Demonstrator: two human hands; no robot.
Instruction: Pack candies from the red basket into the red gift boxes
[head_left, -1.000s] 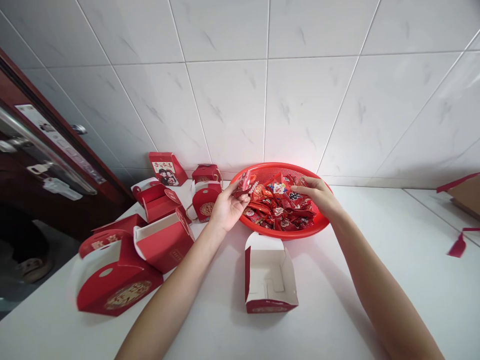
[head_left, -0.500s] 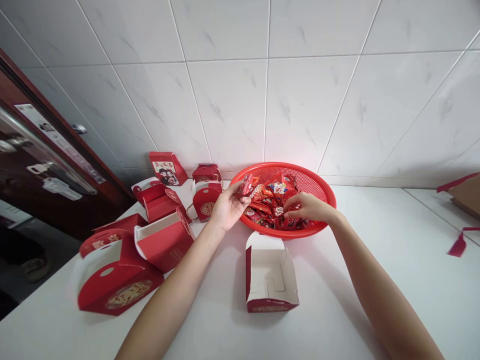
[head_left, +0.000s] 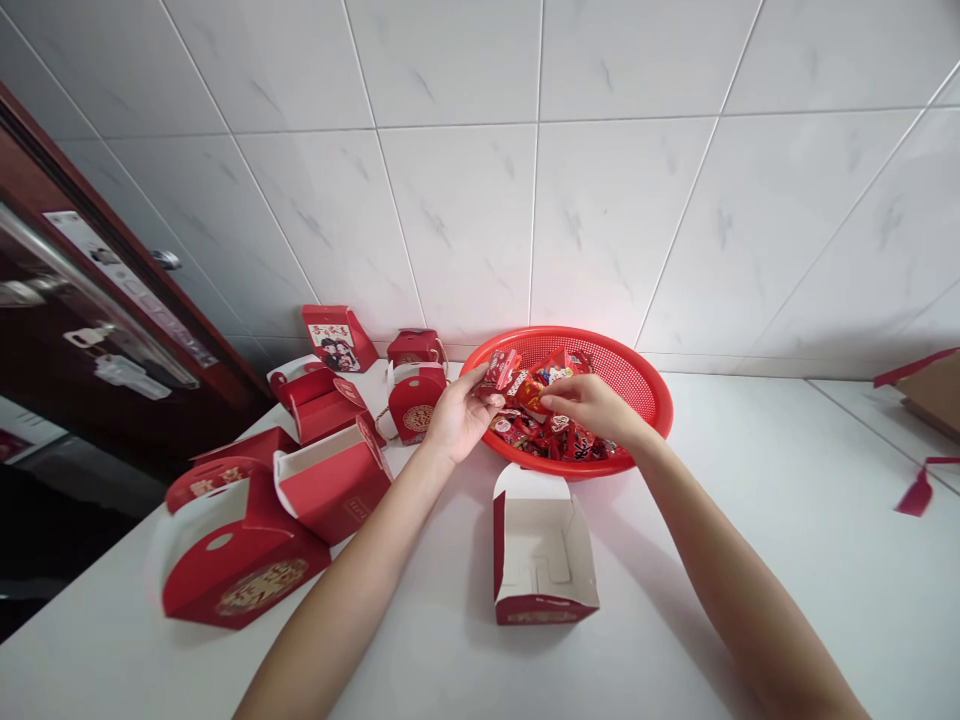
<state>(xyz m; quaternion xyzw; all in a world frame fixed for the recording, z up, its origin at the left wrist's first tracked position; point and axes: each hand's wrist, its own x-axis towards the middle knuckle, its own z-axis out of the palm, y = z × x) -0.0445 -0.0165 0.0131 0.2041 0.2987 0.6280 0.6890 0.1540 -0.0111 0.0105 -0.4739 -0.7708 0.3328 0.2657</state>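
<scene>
Over the left side of a red plastic basket (head_left: 636,372), my left hand (head_left: 465,408) is closed on small red wrapped candies (head_left: 501,370). My right hand (head_left: 589,405) pinches another red candy packet (head_left: 534,392) close to the left hand's fingers. Below them, many red-wrapped candies (head_left: 517,428) lie loose in the basket, some hidden by my hands. An open box (head_left: 544,550), red outside and white inside, stands in front of the basket with nothing visible in it.
Several open red gift boxes (head_left: 247,560) crowd the left of the white table (head_left: 420,650). A small box with a couple's picture (head_left: 335,345) leans near the tiled wall (head_left: 480,220). A brown door with keys (head_left: 131,375) stands left. A red tassel (head_left: 916,493) lies right.
My right hand has moved left and up from the candy pile, lifting a candy packet toward my left hand. My left hand stays nearly in place with its candies.
</scene>
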